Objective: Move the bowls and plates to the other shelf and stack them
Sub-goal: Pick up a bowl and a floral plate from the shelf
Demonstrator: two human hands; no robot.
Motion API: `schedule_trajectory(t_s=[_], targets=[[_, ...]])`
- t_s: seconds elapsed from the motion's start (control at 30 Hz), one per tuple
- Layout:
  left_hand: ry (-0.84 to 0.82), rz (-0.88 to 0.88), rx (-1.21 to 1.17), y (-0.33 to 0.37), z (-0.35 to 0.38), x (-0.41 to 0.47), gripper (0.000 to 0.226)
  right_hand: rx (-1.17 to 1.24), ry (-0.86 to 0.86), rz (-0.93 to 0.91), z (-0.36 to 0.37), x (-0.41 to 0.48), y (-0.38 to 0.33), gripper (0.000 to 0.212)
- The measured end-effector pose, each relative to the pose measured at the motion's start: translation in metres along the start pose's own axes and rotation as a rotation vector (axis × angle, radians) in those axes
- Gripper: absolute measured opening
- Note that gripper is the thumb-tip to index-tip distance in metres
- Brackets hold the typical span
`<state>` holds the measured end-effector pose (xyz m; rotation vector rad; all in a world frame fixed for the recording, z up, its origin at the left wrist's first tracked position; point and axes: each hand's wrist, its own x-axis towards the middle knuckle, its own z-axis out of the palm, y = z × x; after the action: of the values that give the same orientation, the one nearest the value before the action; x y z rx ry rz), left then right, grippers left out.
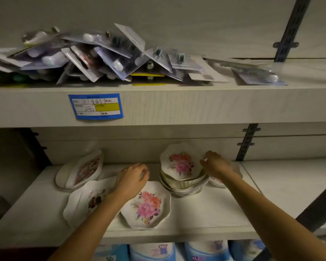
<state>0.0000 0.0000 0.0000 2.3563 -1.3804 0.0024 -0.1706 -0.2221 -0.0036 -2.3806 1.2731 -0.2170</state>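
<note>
Floral plates and bowls lie scattered on the lower shelf (196,210) (little moved, it seems), the right hand (215,163) pinching the bowl stack (183,174), the left hand (133,178) loosely curled over a plate (149,206).

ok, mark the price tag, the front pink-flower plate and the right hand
price tag (95,106): head view, on its white middle.
pink-flower plate (147,205): head view, on the flower print at its centre.
right hand (215,163): head view, on the back of the hand.
</note>
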Motion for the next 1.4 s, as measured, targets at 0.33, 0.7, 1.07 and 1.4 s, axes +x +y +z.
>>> schedule_trajectory(t_s=[0.33, 0.7, 1.07, 1.4], targets=[[0.014, 0.003, -0.029, -0.006, 0.005, -0.001, 0.020, -0.360, -0.069, 0.014, -0.005, 0.031, -0.016, 0.027], [-0.160, -0.251, -0.140, 0.022, 0.025, 0.033, 0.054, -0.073, 0.068, 0.048, -0.059, 0.005, 0.002, 0.024], [-0.463, -0.355, -0.185, 0.038, 0.044, 0.061, 0.031, 0.015, 0.200, 0.182, -0.075, -0.081, 0.045, 0.032], [-0.333, -0.345, -0.551, 0.038, 0.027, 0.068, 0.036, 0.223, 0.226, 0.274, -0.069, -0.127, 0.067, 0.013]])
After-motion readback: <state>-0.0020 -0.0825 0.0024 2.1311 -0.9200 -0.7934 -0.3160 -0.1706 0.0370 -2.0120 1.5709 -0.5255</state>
